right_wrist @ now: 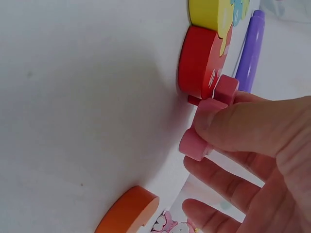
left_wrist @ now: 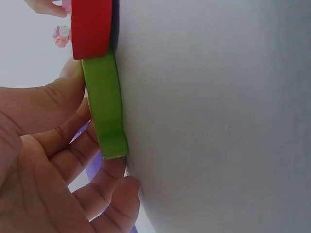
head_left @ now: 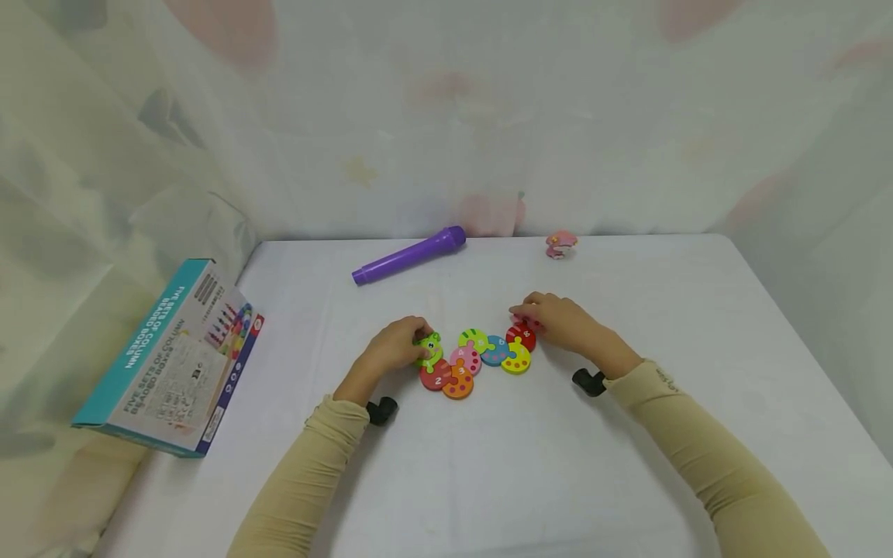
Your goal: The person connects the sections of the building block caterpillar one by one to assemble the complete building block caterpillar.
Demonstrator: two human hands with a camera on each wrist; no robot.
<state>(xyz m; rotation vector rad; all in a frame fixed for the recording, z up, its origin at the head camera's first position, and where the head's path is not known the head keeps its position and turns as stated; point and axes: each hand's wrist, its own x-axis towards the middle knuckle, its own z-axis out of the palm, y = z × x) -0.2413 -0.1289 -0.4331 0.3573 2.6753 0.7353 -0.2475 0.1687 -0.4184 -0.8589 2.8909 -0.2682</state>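
Observation:
A wavy row of coloured, numbered caterpillar puzzle pieces lies on the table, among them an orange piece (head_left: pixel 457 382) and a blue one (head_left: pixel 495 351). At its left end my left hand (head_left: pixel 398 342) holds the green caterpillar-head piece (left_wrist: pixel 104 104) with thumb and fingers; it meets a red piece (left_wrist: pixel 91 29) marked 2. My right hand (head_left: pixel 561 319) pinches a pink puzzle piece (right_wrist: pixel 198 138) beside the red piece (right_wrist: pixel 199 60) marked 8 at the other end. Fingers hide most of the pink piece in the head view.
A purple toy microphone (head_left: pixel 412 256) and a small pink figure (head_left: pixel 561 243) lie near the back edge. A teal and white box (head_left: pixel 174 356) stands tilted on the left. Another orange piece (right_wrist: pixel 129 211) shows low in the right wrist view.

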